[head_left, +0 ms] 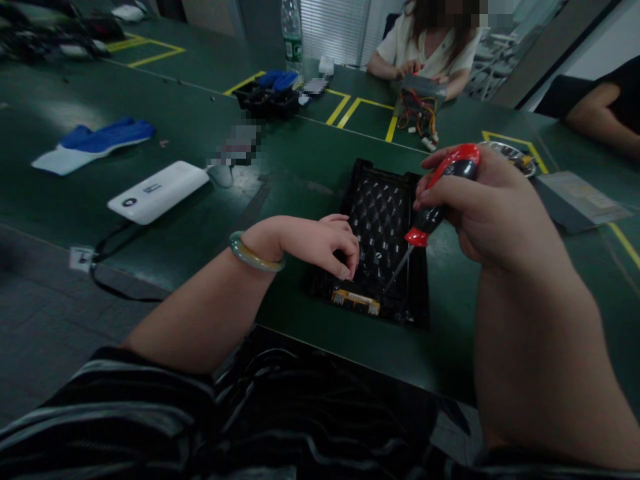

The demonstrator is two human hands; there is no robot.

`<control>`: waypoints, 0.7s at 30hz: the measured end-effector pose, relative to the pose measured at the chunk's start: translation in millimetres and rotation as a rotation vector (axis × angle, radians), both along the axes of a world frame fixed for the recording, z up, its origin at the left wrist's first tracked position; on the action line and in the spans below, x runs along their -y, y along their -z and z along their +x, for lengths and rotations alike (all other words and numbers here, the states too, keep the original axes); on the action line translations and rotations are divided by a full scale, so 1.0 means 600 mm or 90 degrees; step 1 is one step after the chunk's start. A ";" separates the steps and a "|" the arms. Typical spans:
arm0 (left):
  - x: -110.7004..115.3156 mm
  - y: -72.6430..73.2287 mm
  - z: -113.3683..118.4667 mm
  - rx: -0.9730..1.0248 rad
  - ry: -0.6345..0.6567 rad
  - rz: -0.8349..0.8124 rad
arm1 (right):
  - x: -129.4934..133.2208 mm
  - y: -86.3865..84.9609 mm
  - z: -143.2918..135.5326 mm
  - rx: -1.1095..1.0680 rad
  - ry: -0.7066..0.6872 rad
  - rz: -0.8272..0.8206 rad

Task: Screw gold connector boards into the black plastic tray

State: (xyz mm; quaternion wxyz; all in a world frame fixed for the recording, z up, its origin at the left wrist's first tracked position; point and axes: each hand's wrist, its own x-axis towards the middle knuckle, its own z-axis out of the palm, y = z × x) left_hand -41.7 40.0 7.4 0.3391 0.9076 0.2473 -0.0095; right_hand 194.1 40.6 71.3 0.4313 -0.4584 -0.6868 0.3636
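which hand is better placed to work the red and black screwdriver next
Likely the right hand: it grips the red-and-black screwdriver, angled down toward the black rectangular casing. The left hand, curled above that casing, shows no tool.

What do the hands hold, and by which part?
The right hand holds a red-and-black metal-shafted screwdriver by its handle. Whether the left hand holds anything cannot be told.
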 end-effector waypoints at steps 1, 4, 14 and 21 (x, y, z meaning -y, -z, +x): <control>0.000 0.000 0.000 0.001 -0.001 0.001 | 0.002 -0.002 -0.003 -0.019 0.009 -0.026; 0.001 -0.001 0.001 0.000 0.001 0.005 | 0.007 -0.006 -0.010 -0.062 0.019 -0.069; 0.002 -0.004 0.003 -0.006 -0.003 0.010 | 0.002 0.000 -0.014 -0.073 0.032 -0.094; 0.002 -0.003 0.003 -0.009 -0.003 0.013 | 0.000 0.000 -0.012 -0.071 0.027 -0.083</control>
